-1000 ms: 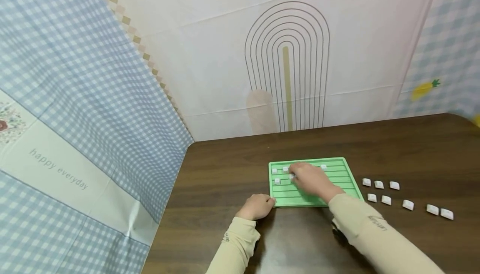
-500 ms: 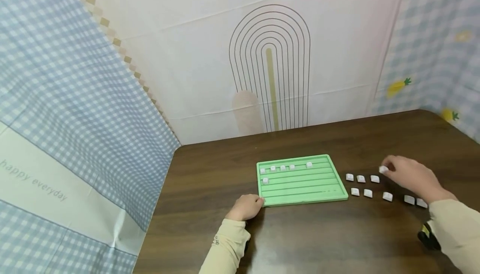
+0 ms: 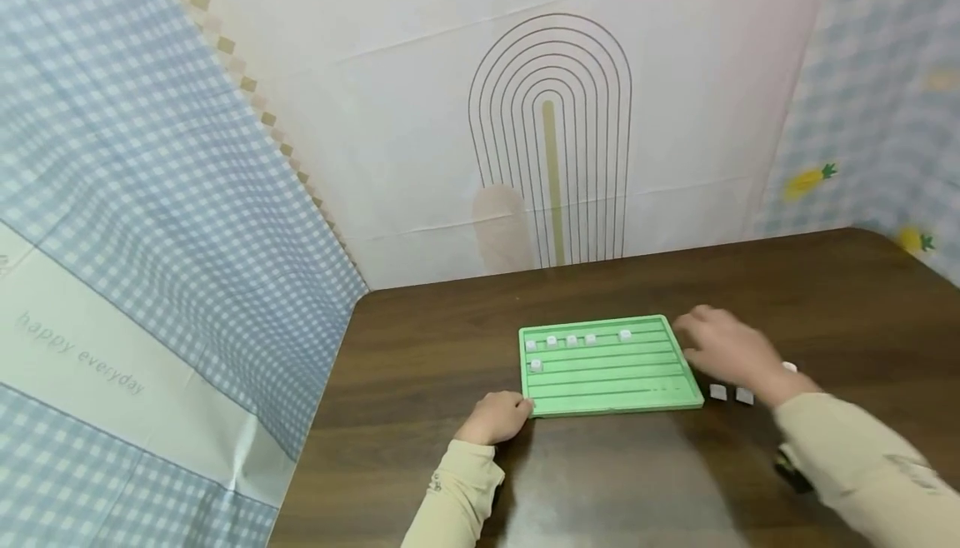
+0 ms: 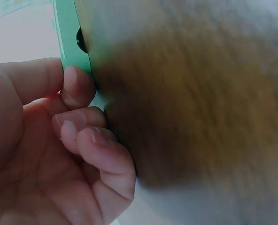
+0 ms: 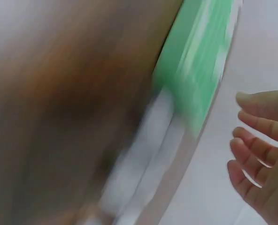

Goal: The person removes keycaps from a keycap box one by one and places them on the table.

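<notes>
A light green ridged tray (image 3: 607,396) lies on the table. White keycaps (image 3: 572,340) stand along its back row, and one more keycap (image 3: 536,364) sits at the left of the second row. My left hand (image 3: 495,416) holds the tray's near left corner; in the left wrist view, thumb and index finger pinch the green edge (image 4: 73,42) while the other fingers curl. My right hand (image 3: 727,348), blurred by motion, is just past the tray's right edge. In the right wrist view its fingers (image 5: 251,157) are spread and loosely bent, with nothing between them.
Loose keycaps (image 3: 744,396) lie on the dark wooden table (image 3: 420,365) right of the tray, partly hidden by my right hand and forearm. A patterned cloth (image 3: 405,115) hangs behind the table, and a checked cloth (image 3: 225,265) hangs on the left.
My right hand went from the tray to the table at the right with a white keycap at its fingertips. Now it is back leftward without it. My left hand stays on the corner.
</notes>
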{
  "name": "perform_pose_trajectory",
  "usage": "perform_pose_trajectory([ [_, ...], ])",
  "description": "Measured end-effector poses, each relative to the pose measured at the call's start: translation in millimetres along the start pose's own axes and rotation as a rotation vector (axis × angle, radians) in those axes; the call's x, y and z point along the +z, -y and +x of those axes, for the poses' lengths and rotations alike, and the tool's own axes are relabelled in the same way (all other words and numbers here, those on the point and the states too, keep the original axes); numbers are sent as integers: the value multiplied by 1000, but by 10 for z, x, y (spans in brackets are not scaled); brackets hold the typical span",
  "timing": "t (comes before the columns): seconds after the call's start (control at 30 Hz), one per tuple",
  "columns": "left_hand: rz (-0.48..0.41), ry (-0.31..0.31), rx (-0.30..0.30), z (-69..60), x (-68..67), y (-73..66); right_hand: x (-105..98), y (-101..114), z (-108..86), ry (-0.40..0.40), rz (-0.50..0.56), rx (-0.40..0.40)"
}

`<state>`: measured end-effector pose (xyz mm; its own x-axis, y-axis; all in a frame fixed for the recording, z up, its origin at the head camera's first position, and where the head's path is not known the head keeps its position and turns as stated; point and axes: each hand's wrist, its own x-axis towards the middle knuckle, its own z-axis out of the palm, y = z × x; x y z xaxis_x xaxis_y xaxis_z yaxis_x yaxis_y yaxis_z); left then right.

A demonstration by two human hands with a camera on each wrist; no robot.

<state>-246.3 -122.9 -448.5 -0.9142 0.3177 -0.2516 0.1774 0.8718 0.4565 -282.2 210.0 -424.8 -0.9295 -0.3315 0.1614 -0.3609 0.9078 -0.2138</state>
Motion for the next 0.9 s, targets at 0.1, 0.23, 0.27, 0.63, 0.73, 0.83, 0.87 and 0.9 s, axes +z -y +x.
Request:
perform_pose_trajectory([
  [0.1, 19, -3, 1, 10, 2, -21, 209, 540, 238, -11, 49, -90],
  [0.23, 48, 7, 1, 25, 13, -82, 486, 1102, 483, 27, 149, -120],
  [0.27, 46, 14, -2, 23, 18, -96, 554, 1199, 525, 44, 158, -109],
  [0.63, 54, 6, -17, -10, 0, -95, 859, 1537, 738, -50, -9, -135],
  [0.73, 48, 6, -34, -13, -15, -37, 708, 1534, 749, -38, 25, -142],
  [0.83, 43, 16, -37, -5, -7, -5, 422, 1328, 637, -72, 46, -132],
  [0.87, 37, 21, -33, -1, -4, -1, 302, 1199, 567, -92, 50, -119],
  [0.9, 31, 24, -29, 3, 0, 3, 188, 1044, 487, -105, 46, -97],
])
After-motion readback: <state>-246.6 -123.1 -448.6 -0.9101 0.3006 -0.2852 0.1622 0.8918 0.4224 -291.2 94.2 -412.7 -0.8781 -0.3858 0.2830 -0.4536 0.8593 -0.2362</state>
